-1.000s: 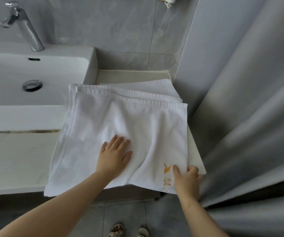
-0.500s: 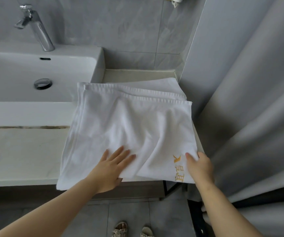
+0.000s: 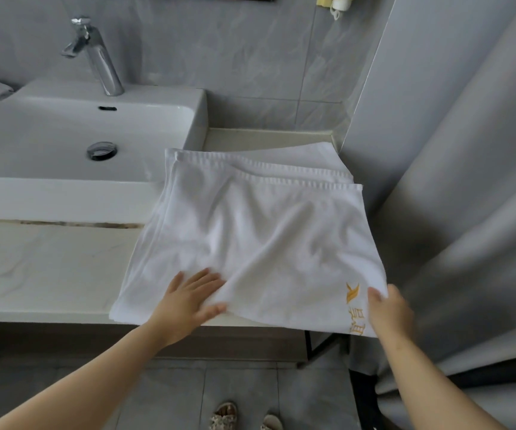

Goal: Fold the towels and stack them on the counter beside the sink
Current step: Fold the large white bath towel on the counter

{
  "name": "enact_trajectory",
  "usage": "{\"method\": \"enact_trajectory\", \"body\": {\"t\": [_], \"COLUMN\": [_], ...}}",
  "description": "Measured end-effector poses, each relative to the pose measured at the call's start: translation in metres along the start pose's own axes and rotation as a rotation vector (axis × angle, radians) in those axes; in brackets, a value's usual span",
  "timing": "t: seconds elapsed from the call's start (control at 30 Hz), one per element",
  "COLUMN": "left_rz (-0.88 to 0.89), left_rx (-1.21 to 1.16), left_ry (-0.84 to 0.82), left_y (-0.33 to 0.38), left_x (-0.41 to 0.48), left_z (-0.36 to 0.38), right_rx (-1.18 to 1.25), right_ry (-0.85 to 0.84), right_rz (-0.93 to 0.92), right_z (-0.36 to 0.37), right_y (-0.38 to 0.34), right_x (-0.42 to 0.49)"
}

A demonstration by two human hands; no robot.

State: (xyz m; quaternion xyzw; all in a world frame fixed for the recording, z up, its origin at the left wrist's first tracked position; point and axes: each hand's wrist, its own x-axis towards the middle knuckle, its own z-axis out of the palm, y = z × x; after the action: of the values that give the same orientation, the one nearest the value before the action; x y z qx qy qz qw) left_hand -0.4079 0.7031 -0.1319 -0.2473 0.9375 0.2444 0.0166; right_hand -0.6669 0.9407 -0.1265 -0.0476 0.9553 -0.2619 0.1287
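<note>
Left hand (image 3: 188, 302) now nearer towel (image 3: 250, 243) front edge, right hand (image 3: 388, 308) pinching corner.

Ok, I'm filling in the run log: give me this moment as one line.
stage: folding | left hand: flat on towel | right hand: pinching near right corner | towel: on counter beside sink

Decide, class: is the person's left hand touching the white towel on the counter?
Touching. The head view shows the left hand lying flat, palm down, on the white towel near its front edge.
</note>
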Motion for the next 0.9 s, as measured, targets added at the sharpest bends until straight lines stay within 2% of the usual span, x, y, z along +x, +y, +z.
{"method": "enact_trajectory", "body": {"t": [0.07, 0.13, 0.17, 0.23, 0.3, 0.4, 0.53, 0.6, 0.7, 0.9], "left_rz": [-0.124, -0.311, -0.429, -0.625, -0.805, -0.974, -0.97, -0.935, -0.971, -1.068], "left_rx": [-0.211, -0.131, -0.049, 0.025, -0.005, -0.052, -0.154, -0.277, -0.375, -0.183], "left_ry": [0.183, 0.387, 0.428, 0.416, 0.375, 0.362, 0.404, 0.476, 0.58, 0.402], "left_y": [-0.004, -0.008, -0.01, -0.013, -0.013, -0.015, -0.032, -0.043, -0.056, -0.052], "left_x": [0.001, 0.002, 0.002, -0.001, -0.006, -0.006, -0.005, -0.008, -0.016, -0.017], "left_z": [-0.001, -0.002, -0.002, -0.004, -0.01, -0.017, -0.022, -0.027, -0.032, -0.033], "right_rx": [-0.046, -0.016, 0.006, 0.052, 0.102, 0.127, 0.11, 0.137, 0.166, 0.133], "right_ry": [0.059, 0.126, 0.149, 0.175, 0.187, 0.157, 0.097, 0.084, 0.064, 0.031], "right_rz": [0.0, 0.018, 0.028, 0.072, 0.127, 0.162, 0.119, 0.12, 0.113, 0.109], "right_z": [-0.001, -0.001, -0.001, 0.002, 0.006, 0.008, 0.008, 0.005, -0.001, -0.002], "right_y": [0.002, 0.003, 0.005, 0.007, 0.011, 0.014, 0.016, 0.015, 0.018, 0.021], "right_x": [-0.004, -0.009, -0.011, -0.017, -0.019, -0.017, -0.013, -0.012, -0.011, -0.006]}}
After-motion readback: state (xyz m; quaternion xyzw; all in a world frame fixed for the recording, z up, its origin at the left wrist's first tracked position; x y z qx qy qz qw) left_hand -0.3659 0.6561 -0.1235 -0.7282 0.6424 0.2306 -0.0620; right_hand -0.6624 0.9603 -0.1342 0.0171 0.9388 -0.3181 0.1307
